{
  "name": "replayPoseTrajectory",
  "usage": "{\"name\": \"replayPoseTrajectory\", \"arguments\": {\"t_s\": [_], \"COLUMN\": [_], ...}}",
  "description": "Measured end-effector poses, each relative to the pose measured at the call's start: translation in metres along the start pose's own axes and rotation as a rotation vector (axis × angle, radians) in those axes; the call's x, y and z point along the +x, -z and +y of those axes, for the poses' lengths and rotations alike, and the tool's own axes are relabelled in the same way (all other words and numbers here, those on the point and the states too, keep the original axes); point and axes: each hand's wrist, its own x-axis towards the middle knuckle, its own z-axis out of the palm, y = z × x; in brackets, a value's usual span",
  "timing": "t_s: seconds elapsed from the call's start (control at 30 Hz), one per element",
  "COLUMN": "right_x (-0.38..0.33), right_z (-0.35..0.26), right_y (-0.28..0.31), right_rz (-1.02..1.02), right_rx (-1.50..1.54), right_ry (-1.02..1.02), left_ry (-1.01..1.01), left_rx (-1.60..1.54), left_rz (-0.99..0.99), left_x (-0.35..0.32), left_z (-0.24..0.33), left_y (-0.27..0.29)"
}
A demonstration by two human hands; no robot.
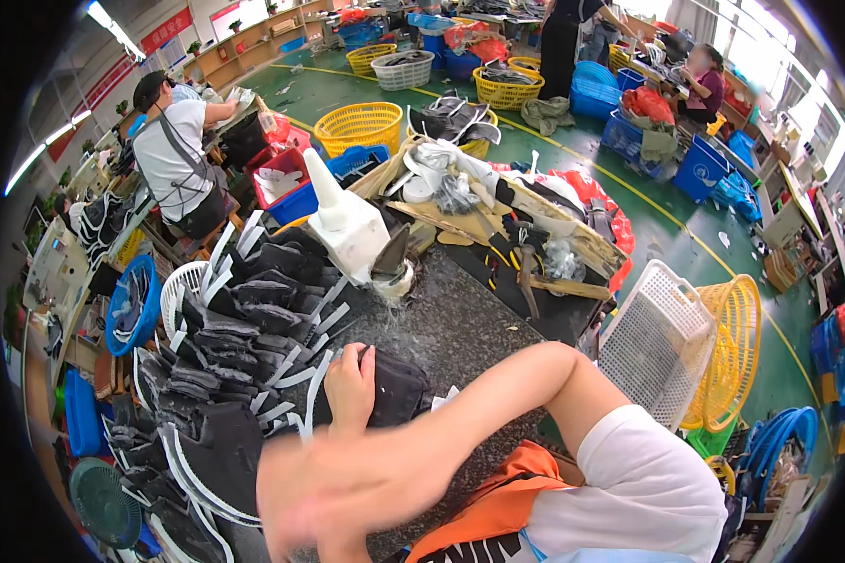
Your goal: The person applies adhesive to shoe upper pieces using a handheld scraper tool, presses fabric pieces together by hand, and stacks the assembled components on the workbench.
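My left hand (pixel 350 387) rests on the speckled dark worktop (pixel 441 319), its fingers closed on the edge of a black padded piece (pixel 399 389) with a white strip along one side. Across my left wrist passes my right arm, and my right hand (pixel 324 493) is smeared by motion, so its fingers cannot be made out. It is nearest to a heap of black padded pieces (pixel 221 436) edged with white strips. Beyond the left hand stands a white bottle-like container (pixel 347 230) with a pointed top and a residue-crusted opening.
Behind the worktop, a wooden tray (pixel 591 239) holds scraps and tools, with a hammer (pixel 528 281) beside it. A white crate (pixel 655 342) and a yellow basket (pixel 737 347) stand at right. One person (pixel 183 141) works at far left; others are at the back.
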Motion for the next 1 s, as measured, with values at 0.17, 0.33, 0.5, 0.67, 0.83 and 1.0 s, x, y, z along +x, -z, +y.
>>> {"name": "replayPoseTrajectory", "arguments": {"t_s": [0.17,0.33,0.5,0.67,0.83,1.0], "right_x": [-0.094,-0.161,-0.175,-0.177,-0.179,-0.179], "right_z": [0.045,0.101,0.107,0.108,0.090,0.097], "right_y": [0.116,0.168,0.182,0.189,0.170,0.161], "right_rz": [1.240,1.239,1.098,0.610,0.581,0.376], "right_rx": [-1.097,-1.184,-0.941,-1.315,-1.390,-1.503], "right_ry": [-0.116,-0.643,-0.849,-0.867,-0.735,-0.772], "left_ry": [-0.132,-0.300,-0.482,-0.438,-0.441,-0.389], "left_rx": [-0.053,0.208,0.229,0.221,0.172,0.214], "left_rz": [-0.026,0.059,-0.291,-0.244,-0.227,-0.206], "left_x": [0.003,-0.019,-0.057,-0.068,-0.071,-0.083], "left_z": [0.014,0.039,0.062,0.048,0.044,0.051], "left_y": [0.005,0.029,0.035,0.022,0.018,0.020]}}
